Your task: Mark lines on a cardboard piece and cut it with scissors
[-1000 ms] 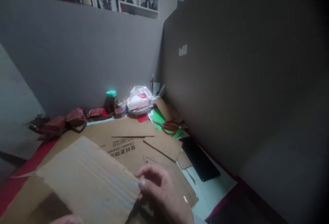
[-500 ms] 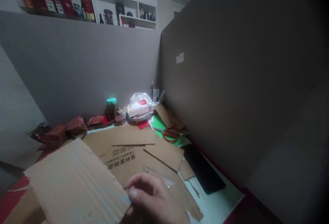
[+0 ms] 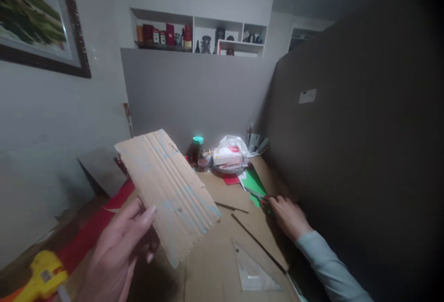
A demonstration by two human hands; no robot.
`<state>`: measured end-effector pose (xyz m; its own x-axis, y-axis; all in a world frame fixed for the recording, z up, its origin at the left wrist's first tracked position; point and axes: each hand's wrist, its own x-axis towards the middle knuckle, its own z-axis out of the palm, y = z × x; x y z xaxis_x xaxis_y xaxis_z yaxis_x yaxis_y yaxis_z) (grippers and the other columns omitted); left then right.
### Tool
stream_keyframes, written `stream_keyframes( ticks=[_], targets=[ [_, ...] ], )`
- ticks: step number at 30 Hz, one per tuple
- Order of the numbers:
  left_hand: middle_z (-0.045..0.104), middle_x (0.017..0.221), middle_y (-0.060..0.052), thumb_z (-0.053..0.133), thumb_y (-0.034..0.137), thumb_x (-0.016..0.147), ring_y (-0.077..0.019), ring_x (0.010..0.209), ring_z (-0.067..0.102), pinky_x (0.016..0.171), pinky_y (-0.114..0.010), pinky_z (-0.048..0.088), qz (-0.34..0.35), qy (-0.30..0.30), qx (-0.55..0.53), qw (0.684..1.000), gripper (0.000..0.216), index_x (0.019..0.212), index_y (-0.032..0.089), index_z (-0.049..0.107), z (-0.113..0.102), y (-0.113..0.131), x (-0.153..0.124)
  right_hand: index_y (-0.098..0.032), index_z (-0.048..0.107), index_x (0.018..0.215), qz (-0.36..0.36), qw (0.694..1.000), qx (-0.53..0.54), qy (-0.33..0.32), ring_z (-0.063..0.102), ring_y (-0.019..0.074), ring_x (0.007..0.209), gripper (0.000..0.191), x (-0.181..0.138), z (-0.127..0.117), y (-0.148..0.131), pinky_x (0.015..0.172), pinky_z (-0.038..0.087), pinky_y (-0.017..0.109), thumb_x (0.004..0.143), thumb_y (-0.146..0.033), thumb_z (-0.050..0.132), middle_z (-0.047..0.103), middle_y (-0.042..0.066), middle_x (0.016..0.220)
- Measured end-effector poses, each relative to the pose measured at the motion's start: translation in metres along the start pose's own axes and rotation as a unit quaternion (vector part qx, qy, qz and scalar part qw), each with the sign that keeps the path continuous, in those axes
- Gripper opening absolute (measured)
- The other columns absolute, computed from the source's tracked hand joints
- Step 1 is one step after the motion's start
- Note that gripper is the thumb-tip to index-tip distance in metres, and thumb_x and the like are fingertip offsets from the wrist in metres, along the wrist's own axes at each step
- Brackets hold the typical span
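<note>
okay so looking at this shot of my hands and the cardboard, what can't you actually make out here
Head view only:
- Scissors: the right hand covers the handles, so its grip is unclear.
- Left hand: fingers behind the cardboard piece are hidden.
- Yellow tool: cut off by the bottom-left edge.
- Shelf items: too small to identify.
- Right side of the picture: too dark to read.

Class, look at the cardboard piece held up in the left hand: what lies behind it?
Behind the cardboard piece in the left hand a green-lidded jar shows at its upper edge, and flat cardboard sheets on the desk below. Whatever sits directly behind it is covered.
</note>
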<state>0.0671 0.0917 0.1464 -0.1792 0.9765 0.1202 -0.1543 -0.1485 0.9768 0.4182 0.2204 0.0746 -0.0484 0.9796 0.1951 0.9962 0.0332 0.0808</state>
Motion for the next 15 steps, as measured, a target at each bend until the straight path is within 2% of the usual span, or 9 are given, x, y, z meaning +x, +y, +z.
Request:
stream_keyframes(
  ticks=[3,7,9,11,15],
  targets=[
    [0.057,0.091,-0.002,0.069,0.053,0.077,-0.0128,0.063,0.047,0.046,-0.019,0.041,0.006,-0.015,-0.006,1.000,0.049,0.117,0.027,0.057,-0.001,0.008,0.003,-0.016,0.058,0.118,-0.014,0.999,-0.046,0.011,0.063,0.0207,0.100,0.029,0.001,0.013,0.003,0.084,0.055,0.041,0.094,-0.032,0.059,0.062,0.008,0.116],
    [0.060,0.102,-0.002,0.066,0.050,0.081,-0.0123,0.068,0.049,0.054,-0.018,0.045,-0.020,-0.011,-0.024,0.999,0.044,0.119,0.029,0.057,0.007,0.018,0.004,-0.016,0.058,0.119,-0.033,0.996,-0.074,0.027,0.064,0.0195,0.095,0.030,0.010,0.026,0.009,0.081,0.056,0.039,0.094,-0.033,0.058,0.063,0.007,0.113],
    [0.059,0.112,0.000,0.065,0.051,0.082,-0.0138,0.080,0.054,0.065,-0.016,0.050,-0.029,-0.020,-0.048,0.998,0.045,0.121,0.032,0.055,0.007,0.019,0.008,-0.015,0.058,0.118,-0.041,0.995,-0.080,0.035,0.065,0.0186,0.093,0.029,0.014,0.032,0.015,0.080,0.056,0.038,0.094,-0.032,0.058,0.064,0.007,0.110],
    [0.059,0.118,0.002,0.066,0.052,0.081,-0.0159,0.100,0.056,0.073,-0.012,0.050,-0.035,-0.019,-0.068,0.997,0.048,0.124,0.035,0.053,0.002,0.016,0.012,-0.015,0.060,0.114,-0.051,0.994,-0.079,0.048,0.065,0.0177,0.090,0.027,0.016,0.036,0.023,0.079,0.056,0.037,0.094,-0.032,0.059,0.065,0.006,0.107],
    [0.057,0.124,0.004,0.069,0.052,0.079,-0.0182,0.121,0.048,0.076,-0.007,0.047,-0.026,0.012,-0.071,0.997,0.052,0.126,0.036,0.053,-0.011,0.009,0.019,-0.015,0.062,0.106,-0.073,0.990,-0.052,0.111,0.064,0.0154,0.083,0.021,0.009,0.030,0.041,0.076,0.054,0.034,0.094,-0.032,0.058,0.066,0.004,0.096]
  ],
)
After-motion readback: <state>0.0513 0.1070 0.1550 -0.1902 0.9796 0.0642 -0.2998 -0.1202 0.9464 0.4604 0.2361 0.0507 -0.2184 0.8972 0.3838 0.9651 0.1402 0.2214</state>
